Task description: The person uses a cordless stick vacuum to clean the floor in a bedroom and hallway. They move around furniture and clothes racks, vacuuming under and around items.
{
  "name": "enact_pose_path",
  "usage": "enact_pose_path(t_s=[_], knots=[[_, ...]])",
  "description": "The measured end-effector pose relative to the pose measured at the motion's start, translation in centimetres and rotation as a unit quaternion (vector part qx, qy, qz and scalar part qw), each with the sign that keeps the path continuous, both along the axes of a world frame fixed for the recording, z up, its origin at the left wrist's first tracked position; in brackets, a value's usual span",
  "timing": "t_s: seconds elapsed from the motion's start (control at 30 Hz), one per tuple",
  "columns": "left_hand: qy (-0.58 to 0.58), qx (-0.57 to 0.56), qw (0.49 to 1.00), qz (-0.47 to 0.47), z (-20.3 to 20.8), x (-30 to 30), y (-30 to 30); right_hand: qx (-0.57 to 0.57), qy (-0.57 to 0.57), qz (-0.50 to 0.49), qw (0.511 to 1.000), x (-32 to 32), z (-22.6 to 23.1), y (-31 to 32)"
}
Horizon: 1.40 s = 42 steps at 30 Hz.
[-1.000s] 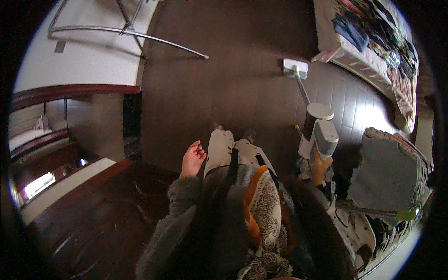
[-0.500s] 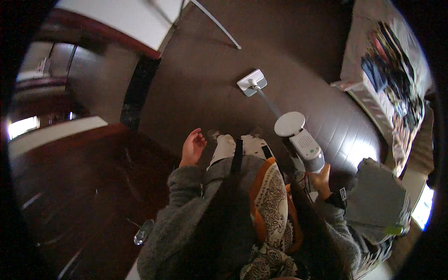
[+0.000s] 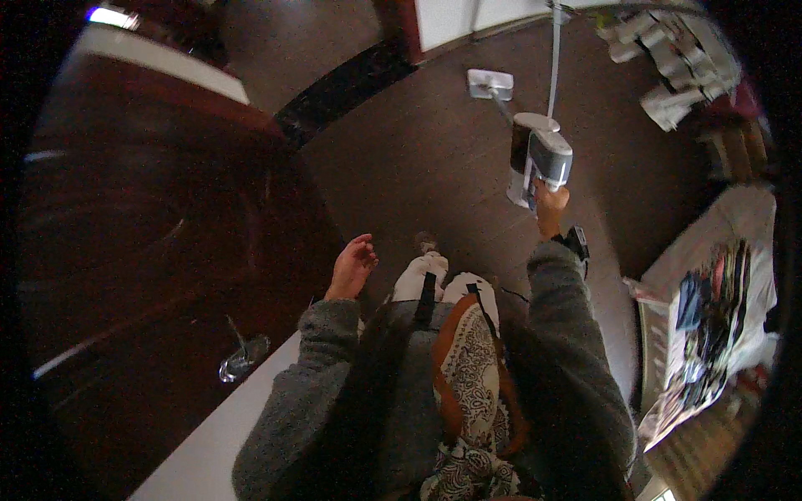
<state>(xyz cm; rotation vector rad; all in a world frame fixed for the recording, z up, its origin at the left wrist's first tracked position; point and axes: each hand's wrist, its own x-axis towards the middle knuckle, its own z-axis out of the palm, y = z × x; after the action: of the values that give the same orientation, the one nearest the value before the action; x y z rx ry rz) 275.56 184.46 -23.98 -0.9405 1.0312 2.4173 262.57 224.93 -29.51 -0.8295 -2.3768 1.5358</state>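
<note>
My right hand (image 3: 550,203) grips the handle of a white and grey stick vacuum cleaner (image 3: 536,159). Its thin tube runs forward to a flat white floor head (image 3: 489,84) resting on the dark brown floor (image 3: 418,159). My left hand (image 3: 354,265) hangs free at my side with fingers loosely apart, holding nothing, close to the edge of a dark wooden table (image 3: 150,250). My grey sleeves, a patterned apron and light trousers fill the lower middle of the view.
A dark wooden table with a small glass object (image 3: 242,361) stands at the left. A white cloth with colourful printed things (image 3: 710,317) lies at the right. Several pale bundles (image 3: 668,58) sit at the top right. A thin metal pole (image 3: 555,50) rises behind the vacuum.
The view has swung round: the vacuum and its floor head moved up and right in the picture, my right arm stretched forward, and the table now fills the left side.
</note>
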Motion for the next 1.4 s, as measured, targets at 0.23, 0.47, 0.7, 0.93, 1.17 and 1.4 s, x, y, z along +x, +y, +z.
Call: enact_pose_path(t_s=[0.23,0.47,0.7,0.93,1.17,1.4], knots=[[-0.055,0.012,0.983,0.177,-0.2,4.5,-3.8,-0.045,-0.117,0.11,0.986,0.8,5.4,-4.6],[-0.065,0.061,0.956,0.278,0.5,2.5,-3.3,0.1,0.016,0.203,0.974,1.2,8.2,-6.4],[-0.089,0.074,0.946,0.302,0.2,-2.5,-2.8,0.045,0.101,0.205,0.973,-9.5,3.0,-12.4],[-0.059,0.005,0.945,0.323,3.4,-10.2,-6.5,0.069,0.13,0.251,0.957,-29.4,2.3,-16.1],[-0.011,0.01,0.967,0.255,3.6,-17.5,-8.7,-0.103,0.068,0.278,0.953,-34.6,2.6,-19.7],[0.032,0.092,0.979,0.179,2.4,-20.4,-10.8,0.029,-0.025,0.389,0.92,-17.2,11.3,-14.3]])
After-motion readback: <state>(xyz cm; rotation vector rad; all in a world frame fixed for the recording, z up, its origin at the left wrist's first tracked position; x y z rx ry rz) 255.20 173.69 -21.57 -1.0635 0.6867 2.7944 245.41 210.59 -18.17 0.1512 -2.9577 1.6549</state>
